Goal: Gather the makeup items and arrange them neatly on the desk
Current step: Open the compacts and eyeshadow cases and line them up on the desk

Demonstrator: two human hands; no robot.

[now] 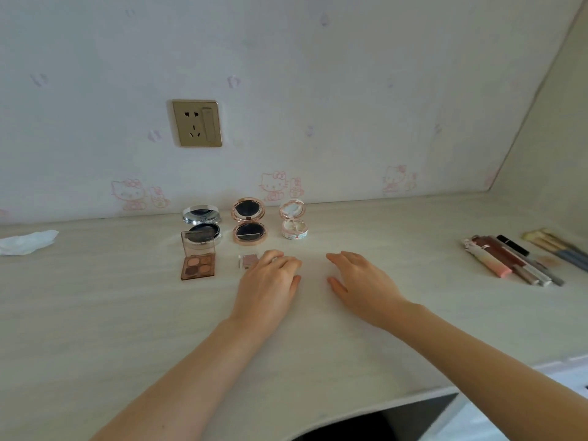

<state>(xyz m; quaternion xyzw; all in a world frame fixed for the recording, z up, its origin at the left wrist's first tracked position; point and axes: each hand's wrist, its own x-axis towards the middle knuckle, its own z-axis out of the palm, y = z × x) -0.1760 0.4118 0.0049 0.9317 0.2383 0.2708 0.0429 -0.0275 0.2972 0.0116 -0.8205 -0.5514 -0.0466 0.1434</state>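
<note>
A pale desk point(127, 329) with a faint wood-grain print fills the near view, its front edge curving over a dark gap below, and two bare forearms reach across its smooth, matte top. The left hand point(270, 278) lies palm down with fingers bent over a small pinkish rectangular palette point(246, 261), touching its right end; whether it grips the piece cannot be told. The right hand point(356, 278) rests just beside it, fingers loosely spread and relaxed, holding nothing. Left of the hands stands a brown square eyeshadow quad point(198, 265), its clear lid raised, showing four round pans in tan and brown tones. Behind it runs a row of three open round compacts: a silver-rimmed compact point(202, 227) with a dark pan, a rose-gold compact point(248, 222) with dark pan and mirror, and a small white-and-pink compact point(294, 221) with a patterned base. Far to the right, well apart from the row, lies a bundle of slim glossy tubes point(506, 259) in pink, red-brown and black, with brushes point(556, 246) beside them. At the far left edge sits a crumpled white tissue point(27, 243). Beyond, the wall point(318, 74) carries pale cartoon-cat wallpaper and a gold-toned socket plate point(196, 123).
</note>
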